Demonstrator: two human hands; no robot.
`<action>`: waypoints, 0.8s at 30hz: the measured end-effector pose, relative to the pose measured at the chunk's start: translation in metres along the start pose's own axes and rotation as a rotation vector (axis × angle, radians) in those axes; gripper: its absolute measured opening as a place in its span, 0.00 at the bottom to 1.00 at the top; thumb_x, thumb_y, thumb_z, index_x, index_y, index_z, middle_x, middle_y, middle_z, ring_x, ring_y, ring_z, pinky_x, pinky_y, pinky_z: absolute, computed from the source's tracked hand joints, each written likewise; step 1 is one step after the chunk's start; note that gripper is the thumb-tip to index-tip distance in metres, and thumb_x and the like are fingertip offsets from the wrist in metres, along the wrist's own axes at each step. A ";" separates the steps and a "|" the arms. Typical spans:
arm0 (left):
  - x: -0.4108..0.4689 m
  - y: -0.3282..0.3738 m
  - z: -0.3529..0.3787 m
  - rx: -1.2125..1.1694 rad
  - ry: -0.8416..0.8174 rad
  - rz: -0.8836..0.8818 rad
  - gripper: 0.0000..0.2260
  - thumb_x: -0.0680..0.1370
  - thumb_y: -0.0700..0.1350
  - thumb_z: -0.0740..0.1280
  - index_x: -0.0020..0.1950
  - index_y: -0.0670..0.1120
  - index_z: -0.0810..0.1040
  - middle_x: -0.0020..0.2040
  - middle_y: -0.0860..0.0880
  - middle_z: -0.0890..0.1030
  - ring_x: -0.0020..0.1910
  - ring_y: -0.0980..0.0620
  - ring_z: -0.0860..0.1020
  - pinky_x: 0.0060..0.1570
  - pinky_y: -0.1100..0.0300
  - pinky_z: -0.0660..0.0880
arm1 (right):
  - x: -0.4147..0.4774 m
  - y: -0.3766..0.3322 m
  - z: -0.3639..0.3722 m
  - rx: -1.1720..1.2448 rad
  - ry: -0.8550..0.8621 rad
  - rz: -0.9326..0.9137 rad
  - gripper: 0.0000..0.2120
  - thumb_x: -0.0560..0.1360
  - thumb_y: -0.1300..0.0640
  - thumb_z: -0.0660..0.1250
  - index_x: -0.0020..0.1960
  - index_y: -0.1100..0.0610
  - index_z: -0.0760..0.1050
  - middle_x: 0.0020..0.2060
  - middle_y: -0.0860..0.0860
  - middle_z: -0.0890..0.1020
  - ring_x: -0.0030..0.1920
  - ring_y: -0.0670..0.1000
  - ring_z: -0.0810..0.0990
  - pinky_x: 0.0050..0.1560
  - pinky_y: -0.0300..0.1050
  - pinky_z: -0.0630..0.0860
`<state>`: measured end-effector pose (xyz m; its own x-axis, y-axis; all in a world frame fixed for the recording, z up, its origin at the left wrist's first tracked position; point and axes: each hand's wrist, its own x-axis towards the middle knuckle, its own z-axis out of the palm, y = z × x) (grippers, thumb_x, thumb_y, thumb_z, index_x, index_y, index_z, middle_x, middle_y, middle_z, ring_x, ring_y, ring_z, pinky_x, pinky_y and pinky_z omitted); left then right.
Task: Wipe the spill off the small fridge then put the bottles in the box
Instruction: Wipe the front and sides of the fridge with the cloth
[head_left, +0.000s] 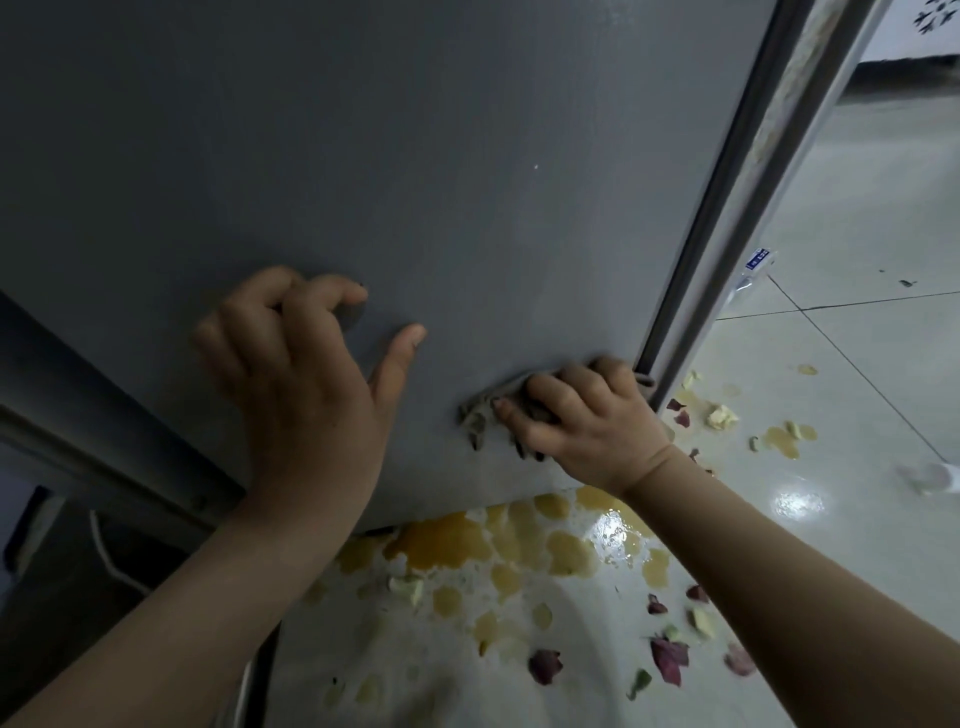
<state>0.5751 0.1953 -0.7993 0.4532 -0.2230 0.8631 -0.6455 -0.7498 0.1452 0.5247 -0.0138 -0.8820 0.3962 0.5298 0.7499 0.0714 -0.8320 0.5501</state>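
The grey side of the small fridge (415, 156) fills most of the head view. My left hand (301, 379) rests against it with fingers bent and thumb out, holding nothing. Low on the panel near the fridge's corner, my right hand (576, 421) grips a crumpled grey cloth (480, 415) and presses it on the surface. A clear plastic bottle (753, 270) with a blue label lies on the floor behind the fridge edge, partly hidden. Another clear bottle (930, 478) lies blurred at the right edge. No box is in view.
Orange-yellow liquid (467, 540) is pooled on the white tiled floor (857, 364) under the fridge, with pink petals (670, 657) and pale food scraps (722, 415) scattered around. The fridge door seal (727, 208) runs diagonally at right. A dark gap with a white cord (104, 545) lies left.
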 end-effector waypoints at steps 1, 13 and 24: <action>0.000 0.000 0.000 -0.004 0.000 -0.007 0.17 0.77 0.55 0.64 0.54 0.44 0.64 0.56 0.40 0.64 0.51 0.44 0.63 0.52 0.49 0.60 | -0.002 0.001 0.000 0.003 -0.008 -0.015 0.11 0.77 0.59 0.56 0.58 0.51 0.69 0.50 0.52 0.70 0.45 0.53 0.69 0.44 0.50 0.66; -0.017 0.003 0.004 -0.056 -0.079 0.029 0.16 0.77 0.50 0.66 0.54 0.43 0.64 0.52 0.30 0.71 0.52 0.43 0.64 0.52 0.44 0.66 | 0.031 0.022 -0.004 -0.072 0.183 0.224 0.22 0.67 0.57 0.68 0.59 0.52 0.69 0.49 0.53 0.69 0.44 0.54 0.68 0.41 0.51 0.66; -0.032 -0.005 0.012 -0.077 -0.150 0.056 0.14 0.78 0.50 0.65 0.55 0.44 0.64 0.52 0.28 0.70 0.53 0.43 0.64 0.50 0.36 0.71 | -0.039 -0.027 0.018 0.034 0.073 0.152 0.09 0.78 0.57 0.54 0.56 0.52 0.69 0.49 0.53 0.69 0.43 0.53 0.68 0.41 0.50 0.64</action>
<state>0.5712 0.1985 -0.8341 0.4981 -0.3575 0.7900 -0.7149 -0.6849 0.1408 0.5238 -0.0146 -0.9327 0.3371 0.4070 0.8490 0.0469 -0.9079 0.4166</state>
